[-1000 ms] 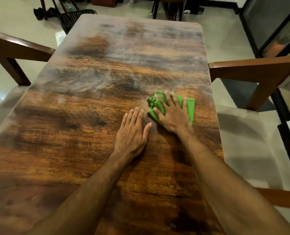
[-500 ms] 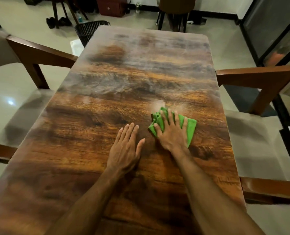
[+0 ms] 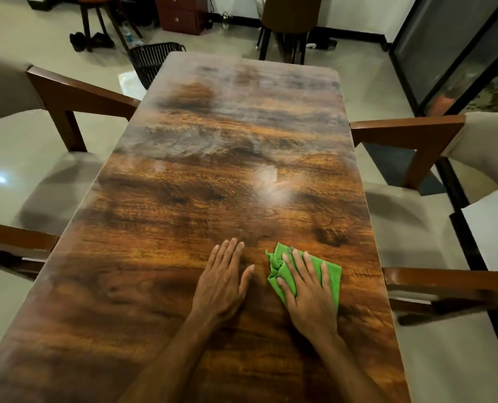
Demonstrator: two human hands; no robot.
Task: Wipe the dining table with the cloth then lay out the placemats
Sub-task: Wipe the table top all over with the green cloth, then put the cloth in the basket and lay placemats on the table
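A long glossy wooden dining table (image 3: 201,205) stretches away from me. A green cloth (image 3: 330,274) lies crumpled on its near right part. My right hand (image 3: 307,289) presses flat on the cloth with its fingers spread and straight. My left hand (image 3: 223,279) rests flat on the bare wood just left of the cloth, fingers together and not touching it. No placemats are in view.
Wooden armchairs with pale cushions flank the table, one on the left (image 3: 53,91) and one on the right (image 3: 410,132). Another chair (image 3: 288,16) stands beyond the far end. A black basket (image 3: 151,58) sits on the floor by the far left corner.
Both hands have drawn back toward the near end of the table, the right hand dragging the cloth along. The view has tilted up, so more of the far table shows.
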